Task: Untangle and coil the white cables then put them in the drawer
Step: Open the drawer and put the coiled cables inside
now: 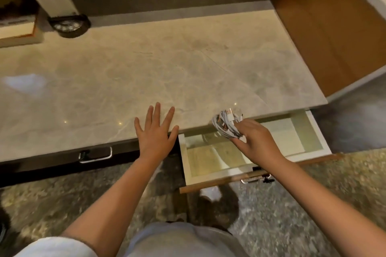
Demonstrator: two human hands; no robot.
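My right hand [258, 142] grips a bundle of coiled white cables [226, 124], several loops with plug ends sticking out at the top. The bundle hangs above the back edge of the open drawer [194, 171], just at the counter's front edge. The drawer is pulled out, pale inside, and nothing shows in it. My left hand [155, 131] lies flat on the marble counter [146, 73] with its fingers spread, left of the drawer, holding nothing.
A shut drawer with a chrome handle [95, 154] sits to the left under the counter. A round black object [69, 25] and a book-like block [17, 31] stand at the counter's far left. A wooden panel [325, 23] rises at the right.
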